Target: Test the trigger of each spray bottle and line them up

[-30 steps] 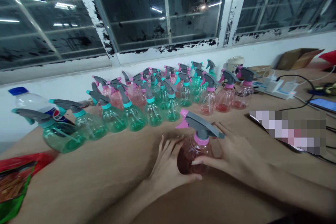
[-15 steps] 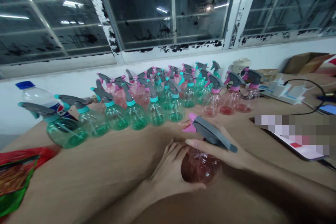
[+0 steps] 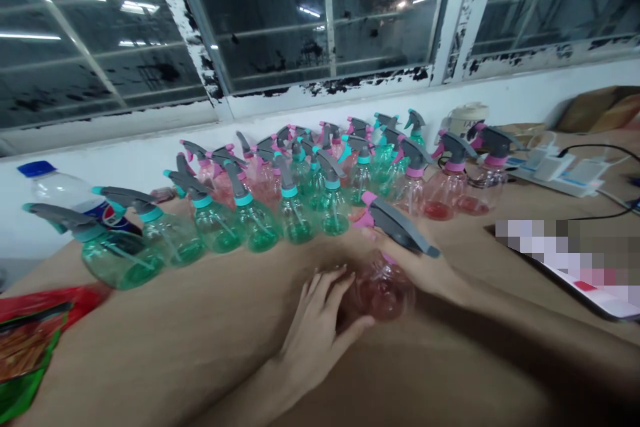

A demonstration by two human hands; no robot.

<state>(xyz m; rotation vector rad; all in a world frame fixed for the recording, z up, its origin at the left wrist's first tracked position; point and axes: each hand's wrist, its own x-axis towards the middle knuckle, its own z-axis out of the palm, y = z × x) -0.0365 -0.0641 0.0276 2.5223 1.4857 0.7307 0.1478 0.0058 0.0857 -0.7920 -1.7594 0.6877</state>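
Observation:
A pink spray bottle [image 3: 387, 290] with a grey and pink trigger head stands in front of me on the table. My right hand [image 3: 425, 263] is wrapped round its neck, just under the trigger head, and hides the collar in part. My left hand [image 3: 320, 320] lies to the left of the bottle, fingers apart, with a small gap between palm and bottle. Behind, green spray bottles [image 3: 257, 223] with turquoise collars form a front row. Pink-collared spray bottles [image 3: 440, 193] stand at the right end of the group.
At far left stands a blue-capped drink bottle [image 3: 65, 190], with a red and green packet [image 3: 30, 353] nearer me. To the right are a device with a pixelated screen [image 3: 590, 287] and a white power strip [image 3: 565, 170] with cables. A white tub [image 3: 467, 121] stands by the wall.
My right hand and the pink spray bottle have moved slightly away from me, toward the rows. My left hand has come off the bottle's side, leaving a gap.

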